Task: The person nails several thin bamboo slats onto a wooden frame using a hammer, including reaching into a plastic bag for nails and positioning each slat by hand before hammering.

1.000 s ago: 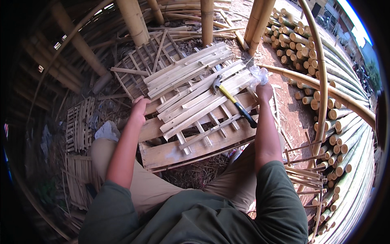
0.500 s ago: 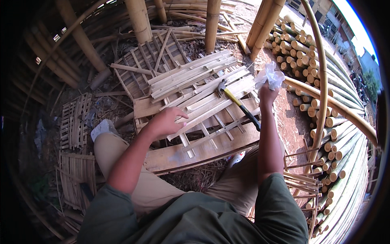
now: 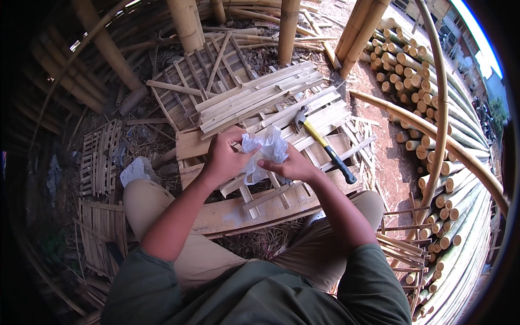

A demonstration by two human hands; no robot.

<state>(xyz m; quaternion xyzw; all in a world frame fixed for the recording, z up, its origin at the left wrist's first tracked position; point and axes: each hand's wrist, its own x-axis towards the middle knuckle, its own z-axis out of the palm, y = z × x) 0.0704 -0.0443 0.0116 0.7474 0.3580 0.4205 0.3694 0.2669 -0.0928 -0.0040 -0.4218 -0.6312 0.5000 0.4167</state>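
Between my two hands, a thin crumpled plastic bag (image 3: 276, 145) hangs over the bamboo slats. My left hand (image 3: 223, 154) pinches its left side, and my right hand (image 3: 292, 163) grips its right side. What the bag contains, if anything, I cannot make out. To the right of the hands a claw hammer (image 3: 324, 143) with a yellow and black handle lies across the slatted bamboo panel (image 3: 265, 97). Under the panel is a wooden board (image 3: 233, 214), near my knees.
Long bamboo poles (image 3: 433, 135) are stacked on the right, with a bent pole (image 3: 441, 119) in front. Thick bamboo posts (image 3: 287, 32) stand at the back. Small slatted panels (image 3: 102, 157) lie on the left, near a clear plastic bag (image 3: 138, 170) by my knee.
My right hand has brought the plastic bag from the far right in to the middle. My left hand has lifted from the slats and now holds the bag too.
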